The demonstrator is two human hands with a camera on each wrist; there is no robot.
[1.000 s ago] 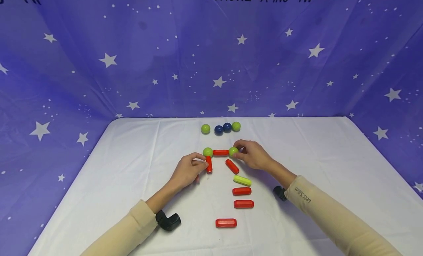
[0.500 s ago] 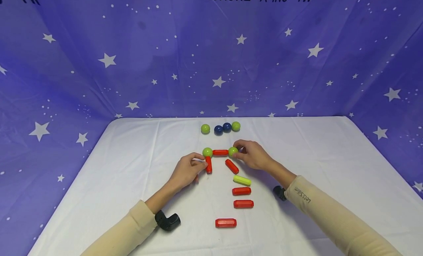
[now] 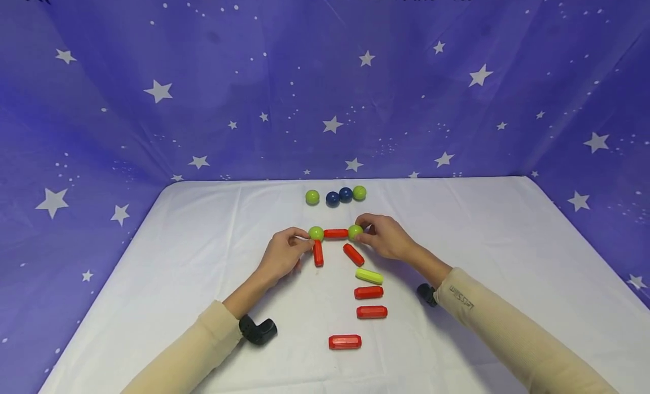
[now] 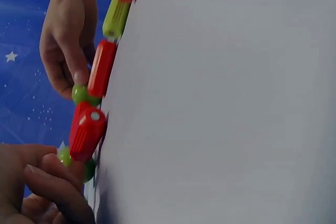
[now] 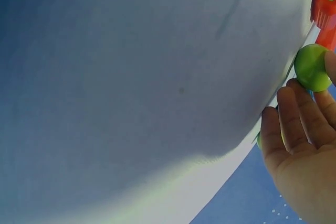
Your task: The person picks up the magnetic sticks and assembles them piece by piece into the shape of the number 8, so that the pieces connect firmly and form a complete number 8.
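Note:
With thumb and index finger, my left hand [image 3: 281, 253] pinches the left green ball [image 3: 316, 233]. My right hand [image 3: 388, 236] holds the right green ball [image 3: 355, 232] between thumb and fingers, also visible in the right wrist view as a green ball [image 5: 312, 68]. A red rod [image 3: 336, 233] spans the two balls. From the left ball a second red rod [image 3: 318, 253] points toward the person, its near end uncovered. Close below the right ball, another red rod [image 3: 353, 254] lies at a slant. In the left wrist view the left fingers partly cover the left ball.
A yellow-green rod [image 3: 369, 276] and several red rods [image 3: 372, 312] lie nearer on the white cloth [image 3: 431, 360]. Farther back sit two green balls [image 3: 312, 197] and two dark blue balls [image 3: 332, 199]. A purple star-patterned curtain [image 3: 284, 100] rises behind the table.
My left thumb and index finger have shifted from the near red rod up to the left green ball. The right hand keeps its hold on the right ball. The head view has shifted slightly.

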